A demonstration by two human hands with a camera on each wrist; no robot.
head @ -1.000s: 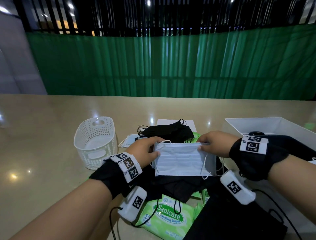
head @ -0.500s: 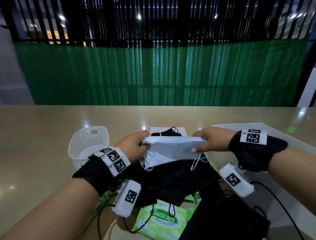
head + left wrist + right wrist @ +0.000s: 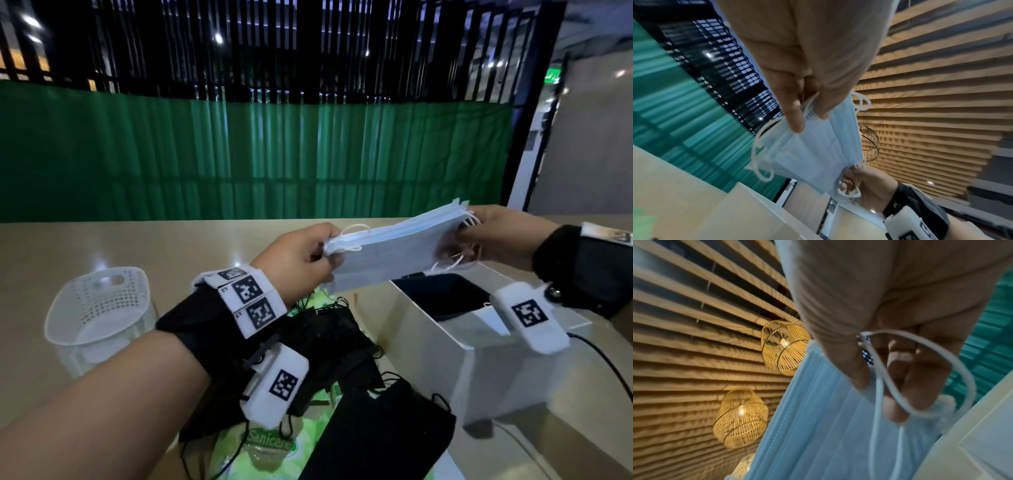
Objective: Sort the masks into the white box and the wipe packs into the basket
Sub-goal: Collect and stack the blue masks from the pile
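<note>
The white basket (image 3: 99,308) near the worktop's left edge looks to hold nothing, while the wipe packs (image 3: 270,448) lie at the near edge under loose black masks (image 3: 342,346). Above the middle, the left hand (image 3: 301,260) pinches one short end of a thin stack of pale blue masks (image 3: 387,253) and the right hand (image 3: 496,236) pinches the other, fingers curled among the ear loops. The stack is light, soft and apt to fan apart, so gripping both ends seems wise; it hangs just over the white box (image 3: 479,346) toward the right edge, which already holds something dark.
</note>
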